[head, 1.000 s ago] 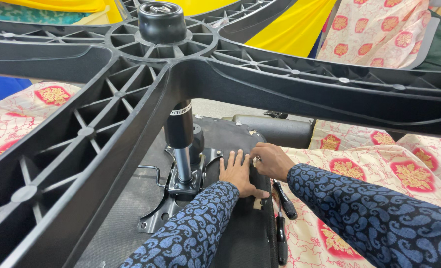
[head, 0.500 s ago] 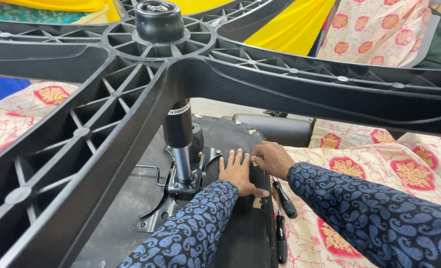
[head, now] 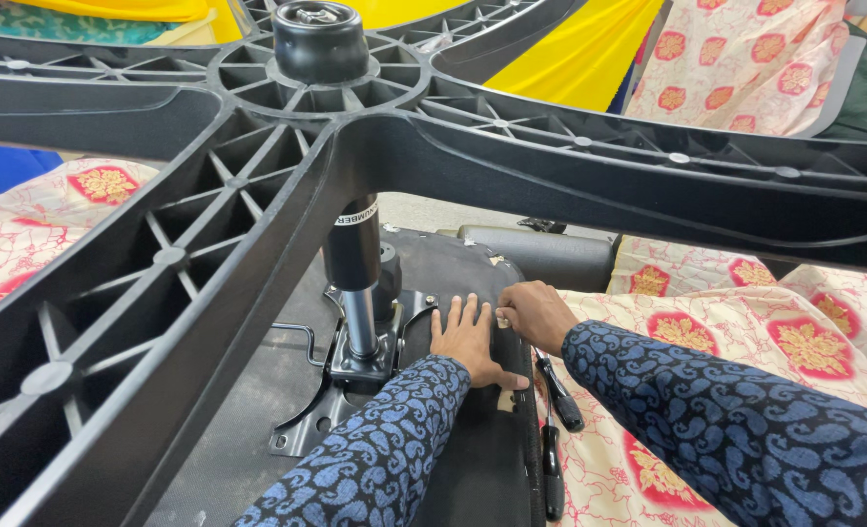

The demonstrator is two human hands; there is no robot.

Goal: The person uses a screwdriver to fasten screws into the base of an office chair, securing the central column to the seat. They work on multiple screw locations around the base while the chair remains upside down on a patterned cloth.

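An upturned office chair lies on patterned cloth. Its black five-arm plastic base (head: 287, 166) fills the upper view, with the gas-lift column (head: 357, 273) running down to the metal seat mechanism (head: 350, 376). My left hand (head: 469, 340) lies flat, fingers spread, on the black underside of the seat (head: 258, 429), right beside the mechanism. My right hand (head: 536, 312) is curled at the seat's edge, fingertips pinched on something small that I cannot make out. Both arms wear dark blue paisley sleeves.
Two black-handled tools (head: 557, 390) lie along the seat's right edge, near my right forearm. A grey armrest pad (head: 541, 256) sits behind my hands. Cream cloth with red floral medallions (head: 746, 332) covers the surface; yellow fabric (head: 570, 54) hangs behind.
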